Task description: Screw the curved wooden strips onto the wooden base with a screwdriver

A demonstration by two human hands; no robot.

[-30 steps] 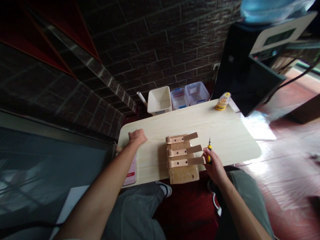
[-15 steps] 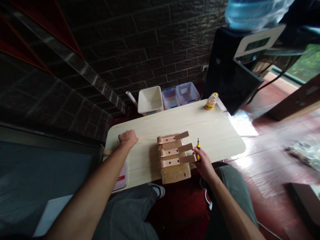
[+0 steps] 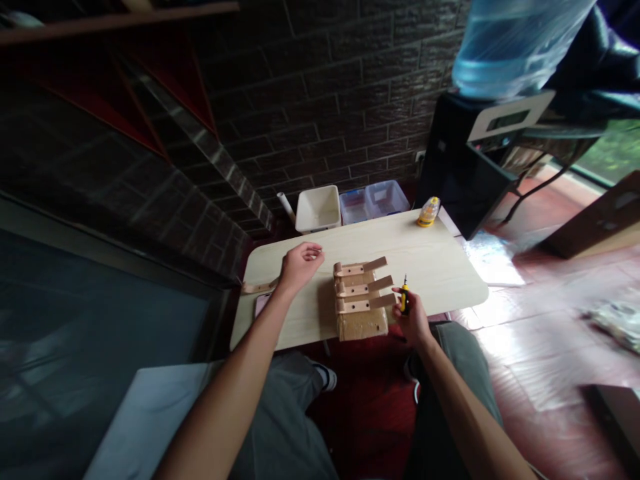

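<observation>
My right hand (image 3: 414,323) grips a yellow and black screwdriver (image 3: 405,301), its tip pointing up, just past the right side of a tan block (image 3: 364,326). Across the block lie three light-brown strips (image 3: 356,290), each with dark screw-like dots and an end jutting out to the right. Over the table, left of the block, hovers my left hand (image 3: 300,264) with its fingers curled together; anything between them is too small to make out. A similar loose strip (image 3: 259,288) lies on the table's left part, partly behind my left forearm.
The pale table (image 3: 295,327) has a yellow-based clear container (image 3: 429,212) at its back right corner. Behind it stand a cream bin (image 3: 319,210) and two clear plastic boxes (image 3: 386,199). A black water dispenser (image 3: 445,160) is at the right; a pinkish flat object (image 3: 261,304) lies left.
My left hand has moved right from the table's left end toward the block, uncovering the loose strip. The right hand still holds the screwdriver beside the block. The camera view has shifted.
</observation>
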